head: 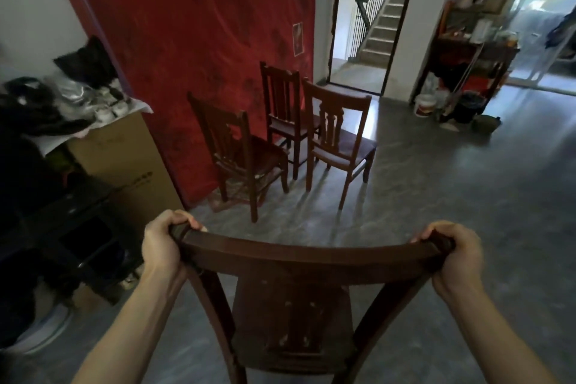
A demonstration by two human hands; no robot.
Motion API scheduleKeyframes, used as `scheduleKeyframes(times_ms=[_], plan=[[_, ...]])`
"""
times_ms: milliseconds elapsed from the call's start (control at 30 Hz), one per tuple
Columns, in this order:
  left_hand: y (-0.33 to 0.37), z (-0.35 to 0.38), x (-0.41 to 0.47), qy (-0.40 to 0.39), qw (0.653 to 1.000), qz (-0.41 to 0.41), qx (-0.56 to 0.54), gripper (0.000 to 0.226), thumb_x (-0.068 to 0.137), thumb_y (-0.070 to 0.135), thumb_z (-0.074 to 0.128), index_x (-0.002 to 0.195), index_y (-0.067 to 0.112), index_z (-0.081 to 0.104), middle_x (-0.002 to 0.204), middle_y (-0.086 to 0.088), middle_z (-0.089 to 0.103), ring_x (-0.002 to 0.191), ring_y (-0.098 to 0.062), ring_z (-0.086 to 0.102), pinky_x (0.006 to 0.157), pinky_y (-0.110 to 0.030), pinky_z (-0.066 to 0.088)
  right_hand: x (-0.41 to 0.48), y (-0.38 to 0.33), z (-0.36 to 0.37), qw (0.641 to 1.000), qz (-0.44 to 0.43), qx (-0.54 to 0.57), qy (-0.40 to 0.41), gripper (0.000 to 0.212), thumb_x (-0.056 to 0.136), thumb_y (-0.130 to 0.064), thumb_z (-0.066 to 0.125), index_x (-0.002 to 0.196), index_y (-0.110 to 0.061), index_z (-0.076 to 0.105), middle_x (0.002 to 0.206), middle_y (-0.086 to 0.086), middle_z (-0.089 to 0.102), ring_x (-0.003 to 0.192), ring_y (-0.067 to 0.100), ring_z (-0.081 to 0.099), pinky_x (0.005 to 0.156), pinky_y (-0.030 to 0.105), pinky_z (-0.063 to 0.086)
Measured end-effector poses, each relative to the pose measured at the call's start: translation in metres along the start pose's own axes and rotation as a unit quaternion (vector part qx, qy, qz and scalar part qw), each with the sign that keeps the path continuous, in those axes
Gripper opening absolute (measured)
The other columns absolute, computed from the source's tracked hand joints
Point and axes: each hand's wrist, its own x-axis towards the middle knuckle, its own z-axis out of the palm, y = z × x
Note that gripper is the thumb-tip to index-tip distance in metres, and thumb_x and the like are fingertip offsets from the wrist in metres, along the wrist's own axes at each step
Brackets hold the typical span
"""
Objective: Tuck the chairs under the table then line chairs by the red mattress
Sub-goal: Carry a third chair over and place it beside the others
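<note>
Grey polished floor (436,196); upright red mattress (202,25) with 3 dark wooden chairs (339,146) near it. Left hand (163,246) and right hand (455,256) grip opposite ends of the nearest dark wooden chair's top rail (308,256).

We see a grey, shiny floor (436,196). Three brown chairs stand on it: the near chair (246,159) just beside the red mattress (202,25), the far chair (280,103) behind it, and the right chair (339,140) next to them. The mattress stands up on the floor too. A big cardboard box (124,159) sits to its left. Far off are a white bucket (424,105) and a dark bucket (469,106).
</note>
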Motion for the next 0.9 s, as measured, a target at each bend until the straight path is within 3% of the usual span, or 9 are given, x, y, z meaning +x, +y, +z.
scheduleKeyframes(times_ms=[367,467,533,633,767,900], plan=[[-0.032,0.115,0.352,-0.103,0.995,-0.011,-0.006,0.04,0.083,0.011,0.038,0.047,0.007,0.057,0.051,-0.016,0.059,0.046,-0.023,0.055,0.049,-0.02,0.046,0.242,0.103,0.127,0.996,-0.046,-0.008,0.072,0.037,0.075,-0.01,0.039,0.047,-0.011,0.062,0.047,0.007,0.054,0.049,0.024,0.055,0.054,0.026,0.045],[-0.044,0.146,0.43,-0.143,0.988,-0.05,0.011,0.041,0.081,0.014,0.04,0.045,0.008,0.059,0.051,-0.015,0.059,0.05,-0.025,0.055,0.052,-0.024,0.048,0.286,0.128,0.143,0.993,-0.058,-0.037,0.1,0.044,0.08,-0.003,0.035,0.048,-0.01,0.064,0.048,0.008,0.056,0.049,0.024,0.056,0.054,0.026,0.045],[-0.052,0.173,0.475,-0.169,0.983,-0.062,0.021,0.035,0.075,0.017,0.044,0.045,0.01,0.059,0.052,-0.012,0.059,0.053,-0.026,0.054,0.056,-0.028,0.047,0.314,0.142,0.15,0.99,-0.061,-0.028,0.124,0.049,0.083,0.001,0.032,0.048,-0.009,0.064,0.048,0.009,0.057,0.049,0.025,0.056,0.053,0.026,0.046],[-0.067,0.213,0.533,-0.204,0.976,-0.073,0.019,0.025,0.065,0.021,0.052,0.043,0.012,0.06,0.05,-0.008,0.059,0.049,-0.021,0.056,0.052,-0.021,0.048,0.36,0.164,0.155,0.984,-0.07,-0.017,0.163,0.048,0.083,0.001,0.032,0.049,-0.01,0.064,0.049,0.009,0.056,0.05,0.024,0.057,0.055,0.026,0.046],[-0.091,0.264,0.605,-0.23,0.971,-0.065,0.022,0.046,0.082,0.011,0.037,0.043,0.014,0.061,0.049,-0.006,0.058,0.047,-0.019,0.056,0.049,-0.019,0.047,0.422,0.199,0.157,0.979,-0.08,-0.028,0.185,0.037,0.075,-0.008,0.039,0.049,-0.01,0.065,0.05,0.008,0.058,0.051,0.025,0.058,0.056,0.027,0.047],[-0.115,0.301,0.66,-0.243,0.965,-0.089,0.048,0.044,0.081,0.011,0.036,0.044,0.012,0.06,0.05,-0.007,0.057,0.048,-0.02,0.056,0.05,-0.019,0.047,0.47,0.227,0.154,0.973,-0.09,-0.053,0.208,0.033,0.073,-0.008,0.041,0.051,-0.007,0.066,0.051,0.011,0.06,0.053,0.028,0.058,0.057,0.028,0.046]])
